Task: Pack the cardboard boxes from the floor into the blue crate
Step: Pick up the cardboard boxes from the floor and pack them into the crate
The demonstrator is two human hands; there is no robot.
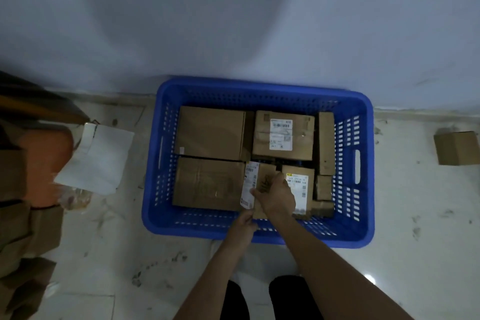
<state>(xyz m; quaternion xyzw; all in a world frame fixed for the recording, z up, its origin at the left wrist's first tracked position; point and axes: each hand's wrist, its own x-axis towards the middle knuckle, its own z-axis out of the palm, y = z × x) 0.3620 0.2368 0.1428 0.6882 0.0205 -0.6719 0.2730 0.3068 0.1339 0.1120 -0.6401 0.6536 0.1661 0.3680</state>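
far left, a blurred stack of brown cardboard boxes (23,228) sits on the pale floor beside a white paper sheet (98,161). in the blue perforated plastic crate (363,171) lie two large plain brown boxes (210,132), nearly touching its left wall. my left hand (244,223) pinches the near edge of a small brown box with a white barcode label (262,184); my right hand (278,197) curls over its top. open room shows along the crate's right wall. one small brown box (457,148) sits apart on the floor, far right.
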